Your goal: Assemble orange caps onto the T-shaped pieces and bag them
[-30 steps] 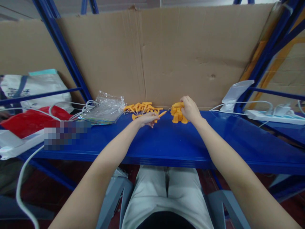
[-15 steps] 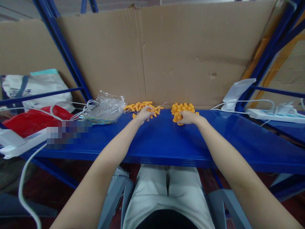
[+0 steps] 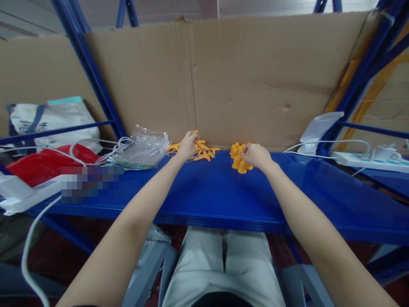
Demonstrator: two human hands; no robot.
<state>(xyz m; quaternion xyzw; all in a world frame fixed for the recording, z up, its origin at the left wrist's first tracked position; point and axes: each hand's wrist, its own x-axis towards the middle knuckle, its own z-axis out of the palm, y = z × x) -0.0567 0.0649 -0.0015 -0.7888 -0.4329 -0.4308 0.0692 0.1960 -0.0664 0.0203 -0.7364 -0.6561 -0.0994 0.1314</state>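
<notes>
My left hand (image 3: 188,145) is closed at the left pile, and the tip of an orange branched piece (image 3: 196,131) pokes up above its fingers. Under and beside it lie several more orange branched pieces (image 3: 204,154) with thin metal chains among them. Over at the right, my right hand (image 3: 258,156) has thumb and fingers bent together at a cluster of orange cup-shaped pieces (image 3: 242,165). It hides the right part of that cluster. Whatever those fingertips hold, if anything, is hidden.
Both piles rest on a blue metal shelf (image 3: 217,196) against a cardboard sheet (image 3: 243,76). A clear plastic bag (image 3: 142,147), white cables and a red bag (image 3: 47,164) are at left. A white power strip (image 3: 367,160) lies at right.
My left hand has risen slightly and moved left, and a branched piece now shows above its fingers. My right hand has shifted up and back from the front cup-shaped pieces. The view has tilted slightly.
</notes>
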